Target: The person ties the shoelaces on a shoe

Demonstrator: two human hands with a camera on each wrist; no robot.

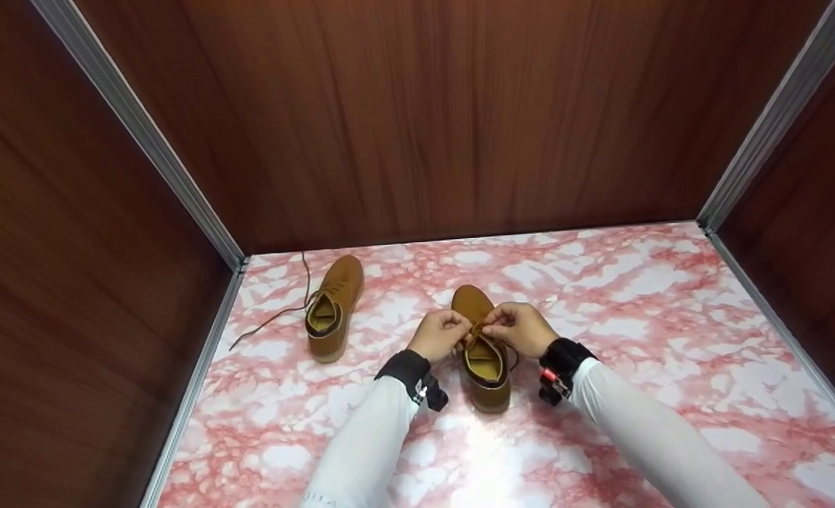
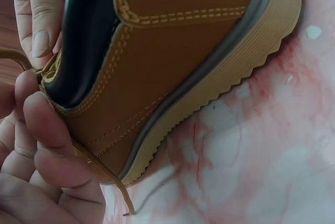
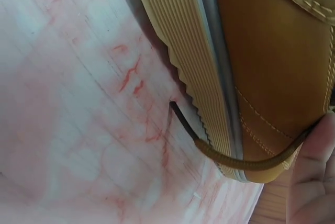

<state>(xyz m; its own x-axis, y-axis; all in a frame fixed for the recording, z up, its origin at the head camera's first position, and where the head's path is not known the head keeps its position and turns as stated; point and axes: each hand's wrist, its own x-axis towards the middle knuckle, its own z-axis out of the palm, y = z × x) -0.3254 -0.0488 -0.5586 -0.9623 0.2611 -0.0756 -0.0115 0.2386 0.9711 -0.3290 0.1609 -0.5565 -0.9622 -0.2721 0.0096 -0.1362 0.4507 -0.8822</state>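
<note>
A tan ankle-high shoe with a dark padded collar stands upright on the floor, toe pointing away from me. Over its tongue, my left hand pinches the brown shoelace. From the other side, my right hand pinches the lace near the same knot-like gathering at the throat. One loose lace end trails down the shoe's side to the floor in the left wrist view; another loose end curves out below my right fingers. The exact form of the lace between the fingertips is partly hidden.
To the left stands a matching tan shoe, its untied lace lying loose on the floor. The pink-and-white marbled floor is bordered by brown wood-grain panels with grey metal corner strips.
</note>
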